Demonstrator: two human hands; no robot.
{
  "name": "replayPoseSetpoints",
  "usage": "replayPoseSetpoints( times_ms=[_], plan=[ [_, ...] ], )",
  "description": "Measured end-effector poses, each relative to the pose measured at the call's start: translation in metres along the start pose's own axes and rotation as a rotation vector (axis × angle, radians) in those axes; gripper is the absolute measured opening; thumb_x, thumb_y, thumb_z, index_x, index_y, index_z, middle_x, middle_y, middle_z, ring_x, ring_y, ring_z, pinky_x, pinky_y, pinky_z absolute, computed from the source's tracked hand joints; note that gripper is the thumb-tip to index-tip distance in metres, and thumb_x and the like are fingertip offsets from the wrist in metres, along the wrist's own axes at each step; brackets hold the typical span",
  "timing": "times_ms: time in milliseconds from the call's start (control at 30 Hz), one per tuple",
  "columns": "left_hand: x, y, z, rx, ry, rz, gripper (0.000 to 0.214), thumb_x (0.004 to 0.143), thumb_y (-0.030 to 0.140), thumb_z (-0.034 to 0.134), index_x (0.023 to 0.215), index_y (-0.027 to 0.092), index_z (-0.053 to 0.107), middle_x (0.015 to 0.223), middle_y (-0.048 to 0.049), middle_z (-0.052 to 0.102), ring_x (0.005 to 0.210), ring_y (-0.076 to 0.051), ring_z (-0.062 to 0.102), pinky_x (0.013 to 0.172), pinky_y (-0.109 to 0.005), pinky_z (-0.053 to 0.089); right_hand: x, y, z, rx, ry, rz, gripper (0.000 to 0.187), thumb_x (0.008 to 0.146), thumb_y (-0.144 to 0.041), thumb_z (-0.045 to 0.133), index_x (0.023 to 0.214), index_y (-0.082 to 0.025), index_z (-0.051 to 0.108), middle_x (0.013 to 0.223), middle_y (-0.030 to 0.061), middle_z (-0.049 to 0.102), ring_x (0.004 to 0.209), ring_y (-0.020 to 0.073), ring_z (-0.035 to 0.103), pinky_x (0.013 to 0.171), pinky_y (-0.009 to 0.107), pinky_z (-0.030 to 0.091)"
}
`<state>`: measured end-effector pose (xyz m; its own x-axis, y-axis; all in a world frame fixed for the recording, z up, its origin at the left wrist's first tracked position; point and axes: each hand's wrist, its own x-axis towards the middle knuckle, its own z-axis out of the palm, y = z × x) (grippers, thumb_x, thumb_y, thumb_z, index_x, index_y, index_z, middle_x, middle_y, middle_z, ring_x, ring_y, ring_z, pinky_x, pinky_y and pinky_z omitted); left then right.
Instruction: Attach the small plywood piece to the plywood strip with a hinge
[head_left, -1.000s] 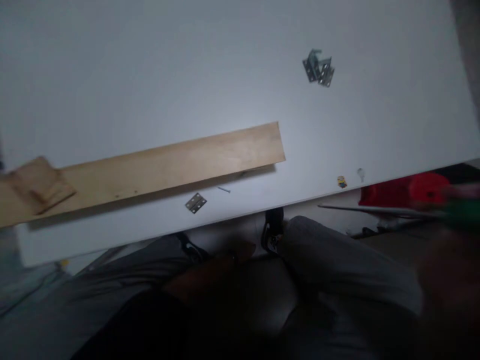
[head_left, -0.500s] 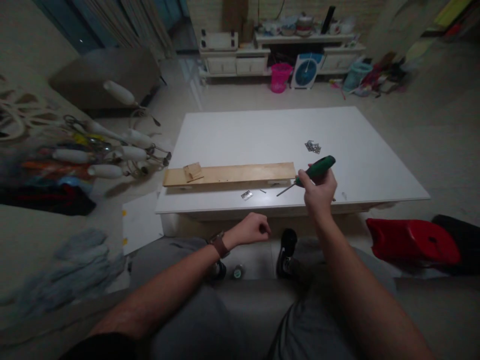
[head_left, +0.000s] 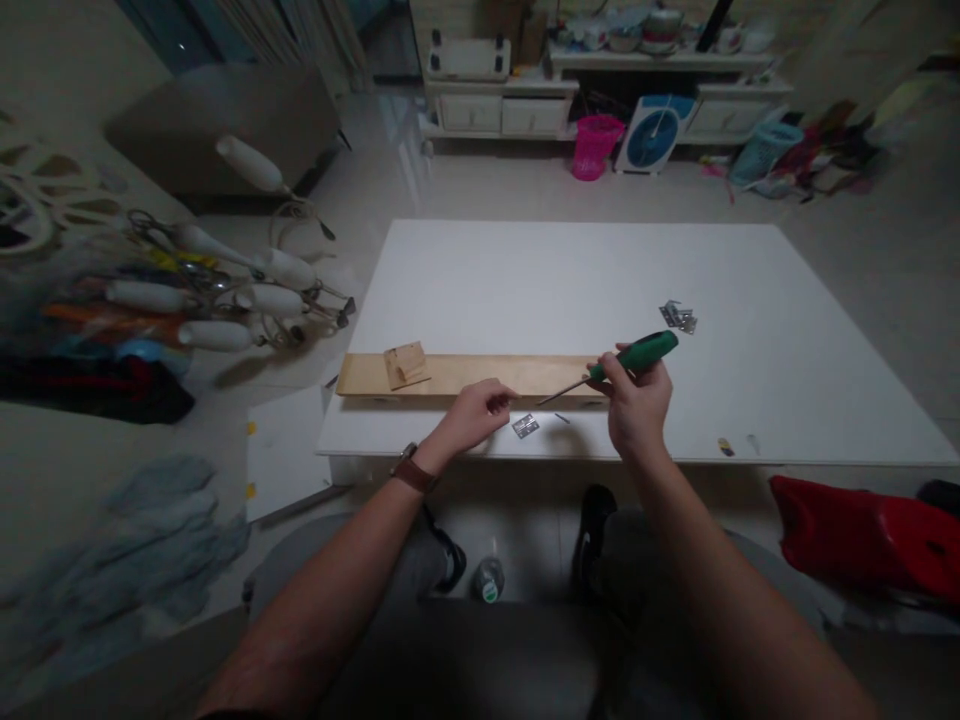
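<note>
My right hand is closed round the green handle of a screwdriver. Its thin shaft slants down to the left, the tip at the front edge of a long wooden board. My left hand is at that same edge, fingers curled; whatever they may pinch is too small to make out. Just right of it, a metal hinge lies flat on the white tabletop. Beside the hinge is a small thin metal piece. A small wooden block rests on the board's left part.
More metal hinges lie piled to the right. Two small bits lie near the table's front right edge. A red plastic stool stands at right, a lamp with several white shades at left. A bottle stands between my feet.
My left hand has moved up and forward from before the table to the board's front edge. The screwdriver tip has shifted left relative to the board, toward that hand. The view has shifted too.
</note>
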<state>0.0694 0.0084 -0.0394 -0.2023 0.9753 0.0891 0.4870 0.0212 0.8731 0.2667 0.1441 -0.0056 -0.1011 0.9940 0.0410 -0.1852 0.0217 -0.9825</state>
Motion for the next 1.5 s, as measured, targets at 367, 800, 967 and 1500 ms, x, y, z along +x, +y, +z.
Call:
replayPoseSetpoints(
  times_ms=[367, 800, 967, 1500],
  plan=[
    [0.018, -0.016, -0.005, -0.208, 0.135, -0.071, 0.038, 0.085, 0.011, 0.072, 0.122, 0.020, 0.069, 0.090, -0.0015, 0.078, 0.081, -0.013, 0.074, 0.077, -0.023, 0.059, 0.023, 0.027, 0.045, 0.092, 0.037, 0.105, 0.060, 0.062, -0.052, 0.098, 0.102, -0.023, 0.064, 0.086, -0.0030, 0.071, 0.076, 0.0183, 0.077, 0.068, 0.035, 0.068],
    [0.011, -0.004, -0.004, -0.075, 0.175, 0.006, 0.034, 0.087, 0.007, 0.072, 0.118, 0.020, 0.069, 0.093, -0.0016, 0.081, 0.085, -0.014, 0.077, 0.083, -0.026, 0.061, 0.003, 0.016, 0.039, 0.042, -0.010, 0.047, 0.059, 0.066, -0.052, 0.095, 0.105, -0.023, 0.061, 0.090, -0.0011, 0.071, 0.077, 0.0196, 0.077, 0.072, 0.040, 0.070],
    [0.011, -0.001, -0.002, -0.090, 0.202, -0.010, 0.036, 0.085, 0.004, 0.073, 0.117, 0.020, 0.068, 0.091, -0.0010, 0.081, 0.084, -0.013, 0.077, 0.082, -0.025, 0.062, 0.003, 0.002, 0.031, 0.066, 0.020, -0.062, 0.055, 0.070, -0.048, 0.095, 0.106, -0.024, 0.061, 0.090, -0.0026, 0.069, 0.080, 0.0192, 0.078, 0.073, 0.039, 0.071],
    [0.020, -0.001, 0.006, -0.263, 0.194, -0.032, 0.034, 0.088, 0.012, 0.076, 0.120, 0.020, 0.067, 0.093, -0.0029, 0.081, 0.089, -0.015, 0.079, 0.077, -0.023, 0.060, 0.010, 0.006, 0.026, 0.087, 0.023, 0.005, 0.056, 0.069, -0.048, 0.095, 0.106, -0.024, 0.060, 0.088, -0.0028, 0.071, 0.079, 0.0187, 0.078, 0.071, 0.037, 0.070]
  ],
)
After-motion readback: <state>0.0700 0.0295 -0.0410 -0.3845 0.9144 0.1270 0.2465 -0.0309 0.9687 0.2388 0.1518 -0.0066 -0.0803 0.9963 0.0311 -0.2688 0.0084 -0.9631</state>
